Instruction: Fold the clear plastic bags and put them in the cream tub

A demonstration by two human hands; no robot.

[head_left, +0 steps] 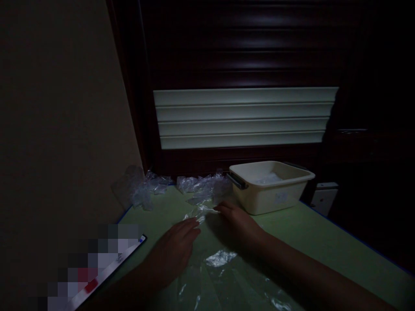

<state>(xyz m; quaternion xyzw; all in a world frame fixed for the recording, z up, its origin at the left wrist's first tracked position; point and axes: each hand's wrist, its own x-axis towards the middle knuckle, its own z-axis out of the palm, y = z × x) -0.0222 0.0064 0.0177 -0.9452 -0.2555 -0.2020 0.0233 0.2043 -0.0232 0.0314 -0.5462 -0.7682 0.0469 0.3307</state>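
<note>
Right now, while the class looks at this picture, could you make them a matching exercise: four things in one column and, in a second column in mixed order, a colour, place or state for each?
Column one
1. Tub
2. Slatted panel
3. Tabletop
4. Nearest clear plastic

Column two
A. Green, with a blue edge
B. Transparent and shiny, at the left hand and right hand
C. Pale and upright, behind the table
D. Cream, with dark handles

Right pairs: 1-D, 2-C, 3-A, 4-B
</note>
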